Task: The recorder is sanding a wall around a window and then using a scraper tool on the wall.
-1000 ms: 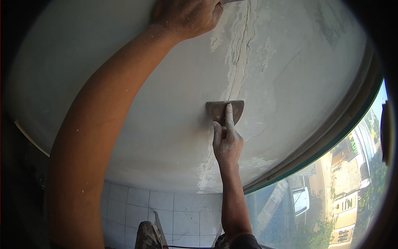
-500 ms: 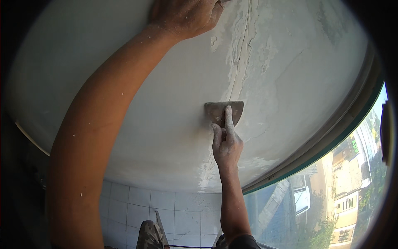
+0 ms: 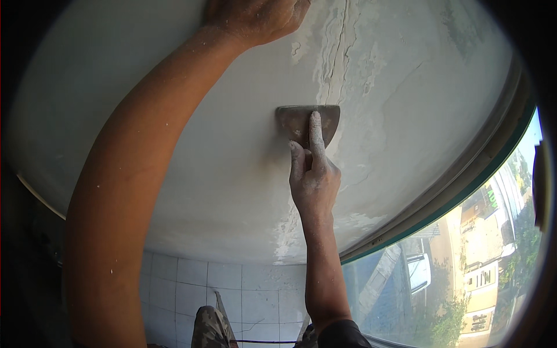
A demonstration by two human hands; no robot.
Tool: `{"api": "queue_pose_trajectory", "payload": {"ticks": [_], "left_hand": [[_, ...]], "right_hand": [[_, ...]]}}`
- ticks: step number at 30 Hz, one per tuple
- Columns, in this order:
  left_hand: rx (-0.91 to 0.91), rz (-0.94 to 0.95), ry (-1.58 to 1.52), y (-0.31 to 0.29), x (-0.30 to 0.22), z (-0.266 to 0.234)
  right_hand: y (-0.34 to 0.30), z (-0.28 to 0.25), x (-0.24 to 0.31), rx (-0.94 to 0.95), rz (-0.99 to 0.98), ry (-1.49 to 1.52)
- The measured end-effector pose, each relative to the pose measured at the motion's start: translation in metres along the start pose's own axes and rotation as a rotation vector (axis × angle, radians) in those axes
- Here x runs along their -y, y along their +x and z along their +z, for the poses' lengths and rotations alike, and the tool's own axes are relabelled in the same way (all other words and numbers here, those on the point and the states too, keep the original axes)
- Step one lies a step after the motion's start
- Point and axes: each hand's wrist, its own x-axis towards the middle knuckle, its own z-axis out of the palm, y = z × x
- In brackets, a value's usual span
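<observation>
My right hand [image 3: 315,180] grips a wide, dark putty knife [image 3: 297,123]. Its index finger lies stretched along the blade, and the palm hides the handle. The blade's broad upper edge is against the grey plastered wall [image 3: 214,151], across a cracked strip of pale filler [image 3: 332,75] that runs upward. White dust coats the fingers. At the top edge, my left hand [image 3: 258,20] is near the wall, left of the crack, with its fingers curled. Whatever it may hold is cut off by the picture's edge.
A window [image 3: 400,284] with a dark frame [image 3: 464,165] curves along the right; vehicles and buildings show outside. White floor tiles [image 3: 223,278] lie below the wall. A knee in camouflage trousers [image 3: 207,327] shows at the bottom, beside thin slanted legs of some stand [image 3: 225,313].
My right hand has slid the putty knife up the wall along the crack, slightly leftward. My left hand has shifted a little up and left.
</observation>
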Motion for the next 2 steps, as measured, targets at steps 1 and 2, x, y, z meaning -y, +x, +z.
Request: {"api": "queue_pose_trajectory", "payload": {"ticks": [1, 2], "left_hand": [[-0.007, 0.011, 0.002, -0.0002, -0.0019, -0.0008], [-0.031, 0.028, 0.016, 0.004, -0.0009, 0.0012]], "right_hand": [[-0.0067, -0.0002, -0.0019, 0.019, 0.009, 0.012], [-0.0079, 0.0043, -0.008, 0.022, 0.002, 0.026]]}}
